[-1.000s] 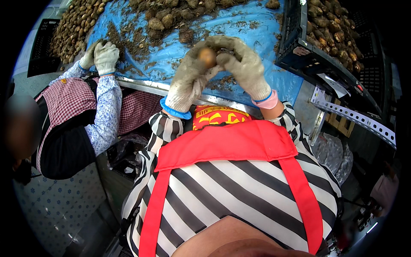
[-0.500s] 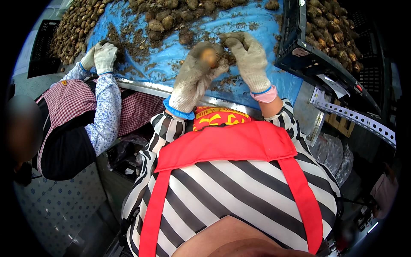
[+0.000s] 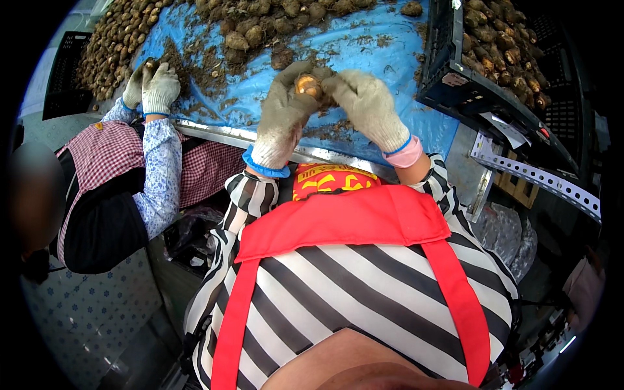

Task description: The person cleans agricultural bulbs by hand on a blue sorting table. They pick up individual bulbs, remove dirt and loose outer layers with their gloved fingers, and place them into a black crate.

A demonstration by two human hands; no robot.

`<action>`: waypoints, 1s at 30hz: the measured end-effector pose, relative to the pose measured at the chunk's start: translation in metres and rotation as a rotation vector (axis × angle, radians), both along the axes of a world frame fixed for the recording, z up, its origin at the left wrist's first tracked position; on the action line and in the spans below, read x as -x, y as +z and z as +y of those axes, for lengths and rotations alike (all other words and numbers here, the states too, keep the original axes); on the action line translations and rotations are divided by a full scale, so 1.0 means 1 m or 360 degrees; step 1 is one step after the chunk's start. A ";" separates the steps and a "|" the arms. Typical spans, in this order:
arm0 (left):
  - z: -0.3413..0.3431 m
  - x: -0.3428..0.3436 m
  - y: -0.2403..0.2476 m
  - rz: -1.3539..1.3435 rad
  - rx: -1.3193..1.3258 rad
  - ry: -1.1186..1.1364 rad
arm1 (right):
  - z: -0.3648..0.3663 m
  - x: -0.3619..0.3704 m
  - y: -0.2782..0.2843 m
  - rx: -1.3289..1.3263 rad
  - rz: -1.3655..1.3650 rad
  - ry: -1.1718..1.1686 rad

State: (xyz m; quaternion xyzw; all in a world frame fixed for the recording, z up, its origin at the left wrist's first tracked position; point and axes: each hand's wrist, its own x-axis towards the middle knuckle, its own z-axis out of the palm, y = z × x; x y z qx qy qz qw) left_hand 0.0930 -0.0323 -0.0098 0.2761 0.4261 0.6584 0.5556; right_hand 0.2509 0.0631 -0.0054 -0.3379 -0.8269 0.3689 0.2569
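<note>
My left hand (image 3: 284,112), in a dirt-stained knit glove, is closed round a small brown taro (image 3: 308,85). A pale orange patch on the taro faces up, and the thumb and fingers curl about its left side. From the right, my gloved right hand (image 3: 365,104) meets the taro, its fingers bent and pressed together against the right side. Those fingertips are partly hidden, so how much they grip is hard to see. Both hands are raised over the blue sheet (image 3: 403,65) that covers the table, near its metal front edge.
Soil-covered taros (image 3: 260,26) lie heaped at the far side. On the right stands a black crate (image 3: 448,84) filled with taros, beside a perforated metal strip (image 3: 552,179). A co-worker's gloved hands (image 3: 156,88) work at the left, by another taro heap (image 3: 117,49).
My left hand has turned and risen slightly, so the taro's pale patch shows sharply. My right hand has moved left and closed in on the taro. The co-worker's hands shifted a little.
</note>
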 end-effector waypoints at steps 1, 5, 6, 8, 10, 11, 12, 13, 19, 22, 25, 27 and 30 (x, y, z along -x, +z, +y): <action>0.000 -0.001 -0.001 -0.0118 -0.0067 -0.0010 | 0.003 -0.001 -0.006 -0.0151 0.0047 -0.0063; 0.002 -0.002 -0.010 -0.0531 -0.0260 -0.0077 | 0.011 -0.003 -0.004 -0.0071 0.0282 -0.0198; 0.002 -0.002 -0.012 -0.0623 -0.0284 -0.0102 | 0.009 -0.002 0.002 0.0025 0.0435 -0.0152; 0.001 -0.004 -0.010 -0.0761 -0.0255 -0.0139 | 0.004 0.002 0.007 0.0161 0.0630 -0.0030; -0.001 -0.003 -0.013 -0.0702 -0.0204 -0.0164 | -0.002 0.009 0.010 0.0238 0.0716 0.0120; -0.004 -0.002 -0.019 -0.0576 -0.0170 -0.0180 | -0.005 0.011 0.007 0.0370 0.0749 0.0118; -0.005 0.000 -0.023 -0.0450 -0.0136 -0.0194 | -0.009 0.013 0.000 0.0501 0.0782 0.0116; -0.005 0.002 -0.025 -0.0429 -0.0112 -0.0241 | -0.012 0.014 -0.003 0.0632 0.0815 0.0114; -0.007 0.003 -0.030 -0.0505 -0.0126 -0.0359 | 0.005 0.023 -0.014 0.0014 0.0480 -0.0170; -0.007 0.010 -0.044 -0.0537 -0.0070 -0.0372 | 0.022 0.021 -0.021 -0.0092 0.0210 -0.0228; -0.005 0.002 -0.029 -0.0688 -0.0145 -0.0402 | 0.035 0.008 -0.031 -0.0168 0.0140 -0.0166; -0.003 0.000 -0.023 -0.0776 -0.0076 -0.0429 | 0.035 0.000 -0.033 -0.0324 0.0298 -0.0053; -0.003 0.000 -0.031 -0.0833 -0.0087 -0.0449 | 0.017 0.003 0.000 0.0175 0.0508 0.0028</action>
